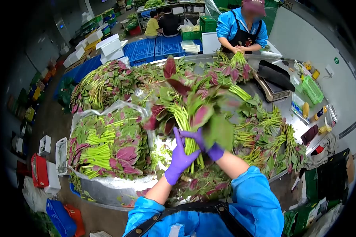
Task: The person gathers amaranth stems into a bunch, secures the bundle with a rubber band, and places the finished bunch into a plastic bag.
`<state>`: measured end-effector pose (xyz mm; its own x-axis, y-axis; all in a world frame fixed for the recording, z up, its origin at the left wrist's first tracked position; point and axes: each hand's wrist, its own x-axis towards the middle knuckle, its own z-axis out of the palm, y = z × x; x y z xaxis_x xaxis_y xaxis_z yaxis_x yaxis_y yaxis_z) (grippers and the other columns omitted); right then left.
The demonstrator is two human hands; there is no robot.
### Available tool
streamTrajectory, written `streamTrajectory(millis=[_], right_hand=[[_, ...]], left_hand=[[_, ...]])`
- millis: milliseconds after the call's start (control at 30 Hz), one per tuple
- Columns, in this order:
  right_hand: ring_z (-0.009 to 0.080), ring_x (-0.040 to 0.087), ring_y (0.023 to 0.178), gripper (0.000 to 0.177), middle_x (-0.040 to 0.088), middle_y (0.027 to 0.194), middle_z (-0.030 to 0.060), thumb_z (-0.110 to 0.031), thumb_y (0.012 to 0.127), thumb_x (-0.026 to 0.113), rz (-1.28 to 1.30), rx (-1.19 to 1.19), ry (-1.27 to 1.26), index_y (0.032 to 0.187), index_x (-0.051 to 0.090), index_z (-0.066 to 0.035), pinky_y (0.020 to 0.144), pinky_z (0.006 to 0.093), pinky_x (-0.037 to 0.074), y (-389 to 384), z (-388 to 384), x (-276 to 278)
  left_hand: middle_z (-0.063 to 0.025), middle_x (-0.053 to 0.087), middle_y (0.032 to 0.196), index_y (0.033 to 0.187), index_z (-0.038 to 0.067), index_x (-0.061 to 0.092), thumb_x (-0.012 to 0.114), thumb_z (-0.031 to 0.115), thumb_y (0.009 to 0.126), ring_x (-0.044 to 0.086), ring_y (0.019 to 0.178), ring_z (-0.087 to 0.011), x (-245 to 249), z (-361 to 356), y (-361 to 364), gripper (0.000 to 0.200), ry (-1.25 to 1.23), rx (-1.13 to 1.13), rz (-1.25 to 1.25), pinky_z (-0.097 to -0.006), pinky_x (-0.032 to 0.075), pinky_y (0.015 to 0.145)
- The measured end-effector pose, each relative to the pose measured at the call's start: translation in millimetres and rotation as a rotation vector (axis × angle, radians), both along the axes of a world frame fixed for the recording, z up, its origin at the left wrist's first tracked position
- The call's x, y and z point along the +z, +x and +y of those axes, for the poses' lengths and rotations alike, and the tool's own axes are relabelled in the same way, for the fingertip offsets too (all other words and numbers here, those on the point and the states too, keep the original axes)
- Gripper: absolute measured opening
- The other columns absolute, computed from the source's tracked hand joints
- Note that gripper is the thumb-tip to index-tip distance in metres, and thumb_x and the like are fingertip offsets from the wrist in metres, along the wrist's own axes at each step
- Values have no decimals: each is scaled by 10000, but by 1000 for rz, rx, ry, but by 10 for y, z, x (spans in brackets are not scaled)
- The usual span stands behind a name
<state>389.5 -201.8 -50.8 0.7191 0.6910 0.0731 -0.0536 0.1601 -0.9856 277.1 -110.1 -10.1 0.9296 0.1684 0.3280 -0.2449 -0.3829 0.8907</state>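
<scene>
Upright over the middle of the metal table is a loose bunch of red amaranth, its green stems down and its red-green leaves fanned out above. My left hand, in a purple glove, cups the stems from the left, with fingers pointing up along them. From the right, my right hand, also gloved, wraps the same stems; a blurred leaf partly covers it. To the left, stacked amaranth fills a container lined with clear plastic. Loose amaranth lies below my hands.
Across the table, a co-worker holds another bunch. A scale and a green basket stand at the right. More amaranth is heaped at the back left and along the right.
</scene>
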Motion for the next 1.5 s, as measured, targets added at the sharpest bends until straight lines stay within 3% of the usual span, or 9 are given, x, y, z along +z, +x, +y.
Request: streamTrajectory(millis=[67,233,367,467,500,633,800,1133,1500], right_hand=[[160,606,767,434,611,920,101,-52,733,631,460,51,2,1143,494,-7,704,264,498,297,-89,731],[163,599,730,316,630,820,80,-98,668,671,27,15,-200,957,604,9,666,278,479,1727,-381,880],[343,598,777,342,612,904,191,-223,625,612,-853,-2,-1172,934,616,-75,711,392,485,2982,-814,-73],[334,580,926,276,605,995,184,-148,709,585,-919,-438,-1303,974,627,-84,796,401,467,3436,-1248,-1495],[341,586,912,286,606,989,190,-151,710,593,-833,-151,-1679,986,629,-84,798,412,465,3221,-1199,-1261],[351,588,899,441,612,966,182,-263,568,729,-863,-260,-1575,946,609,-70,818,424,460,3420,-1494,-1889],[306,545,1007,703,581,1042,166,-331,524,774,-1011,-28,-1537,1134,519,-91,840,407,453,2911,-781,-263],[306,555,969,474,575,1072,147,-245,725,659,-1025,504,-258,1149,530,-77,857,376,432,-133,1946,854],[366,462,1067,1088,467,1141,248,-497,568,728,-1203,320,-798,1370,168,-20,926,535,308,-2068,4263,188]], left_hand=[[-219,515,1135,1371,73,-153,703,168,727,522,1039,-269,222,5,311,1075,-271,-126,120,-344,391,917],[-244,432,1266,1386,102,-122,681,253,749,471,1149,-308,10,-28,485,1035,-7,-78,142,-370,394,923],[-152,593,1085,1392,76,117,676,198,754,602,953,-222,-427,-29,66,857,-35,-61,462,-312,465,807],[-111,604,1046,1309,48,340,664,174,776,592,946,-178,-673,-39,-296,637,-269,-1,520,-298,462,834],[-105,604,1041,1301,45,354,655,150,782,589,939,-169,-779,-30,-416,609,-344,30,559,-293,461,836],[-84,606,1022,1277,36,396,618,82,802,582,909,-138,-949,-3,-719,526,-448,110,583,-277,464,826],[-68,611,1060,1250,91,443,629,127,798,575,964,-146,-671,268,-778,489,-324,93,589,-284,453,841],[-92,623,1024,1169,19,514,594,68,812,592,930,-144,-227,1098,-1334,369,-258,297,48,-274,457,821],[-109,588,1055,1141,-7,492,544,-49,795,560,984,-160,-420,2361,-2235,352,-695,894,-219,-280,426,879]])
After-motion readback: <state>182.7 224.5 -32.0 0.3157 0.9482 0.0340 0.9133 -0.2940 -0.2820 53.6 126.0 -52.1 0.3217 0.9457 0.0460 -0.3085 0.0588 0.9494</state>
